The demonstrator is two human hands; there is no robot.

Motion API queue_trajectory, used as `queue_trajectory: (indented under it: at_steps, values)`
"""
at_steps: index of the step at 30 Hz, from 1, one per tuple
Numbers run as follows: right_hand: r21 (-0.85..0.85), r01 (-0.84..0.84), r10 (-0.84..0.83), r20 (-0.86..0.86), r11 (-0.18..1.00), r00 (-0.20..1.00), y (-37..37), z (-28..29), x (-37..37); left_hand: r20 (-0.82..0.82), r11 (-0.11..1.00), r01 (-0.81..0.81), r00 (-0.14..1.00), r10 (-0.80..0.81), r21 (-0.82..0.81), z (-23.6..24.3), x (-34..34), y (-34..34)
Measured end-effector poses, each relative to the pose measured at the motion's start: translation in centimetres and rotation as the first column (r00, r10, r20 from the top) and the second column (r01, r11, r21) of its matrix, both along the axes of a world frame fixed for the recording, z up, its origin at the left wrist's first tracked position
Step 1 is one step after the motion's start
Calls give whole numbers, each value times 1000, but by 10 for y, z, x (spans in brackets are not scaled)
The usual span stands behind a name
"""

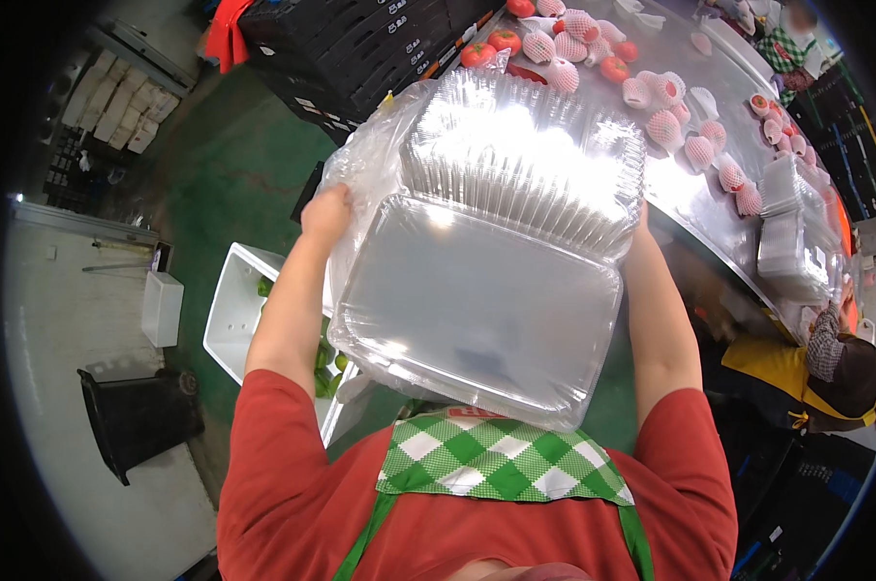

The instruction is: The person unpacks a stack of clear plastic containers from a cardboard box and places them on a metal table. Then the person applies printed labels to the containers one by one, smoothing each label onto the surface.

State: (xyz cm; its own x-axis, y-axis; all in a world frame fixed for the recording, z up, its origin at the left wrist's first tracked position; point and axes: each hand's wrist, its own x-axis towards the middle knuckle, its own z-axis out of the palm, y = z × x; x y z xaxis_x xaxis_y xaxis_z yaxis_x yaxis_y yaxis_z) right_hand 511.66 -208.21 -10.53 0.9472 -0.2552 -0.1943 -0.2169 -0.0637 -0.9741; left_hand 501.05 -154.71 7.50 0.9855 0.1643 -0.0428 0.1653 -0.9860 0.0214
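A large stack of nested clear plastic clamshell containers (515,165), lids spread open, is held up in front of my chest. Clear plastic bag film (372,155) wraps loosely around it, bunched on the left side. My left hand (329,213) grips the film and the stack's left edge. At the right edge, my right hand (641,230) holds the stack, its fingers mostly hidden behind the plastic.
Beyond the stack, a metal table (685,194) bears tomatoes (477,55), fruit in pink foam nets (664,128) and more clear containers (791,247). Black crates (336,53) rise at far left. A white foam box (227,324) with green vegetables sits below left. A co-worker (762,373) stands right.
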Motion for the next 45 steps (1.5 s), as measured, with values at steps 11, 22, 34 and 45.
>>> queue_trajectory:
  at_steps: [11, 22, 34, 45]
  values:
    - [725, -109, 101, 55, 680, 993, 80, 167, -153, -182, -100, -177, 982, 50, -979, 59, -54, -103]
    - [92, -252, 226, 227, 963, 947, 99, 100, -47, -66, 414, -180, 959, 276, -892, -30, -133, -37]
    - [146, -345, 327, 130, 927, 936, 70, 126, -255, -59, 633, -224, 961, 270, -741, -91, -305, -141]
    - [116, -283, 301, -186, 952, 936, -11, 86, -308, -330, 997, 61, 941, -76, -56, -50, -278, -204]
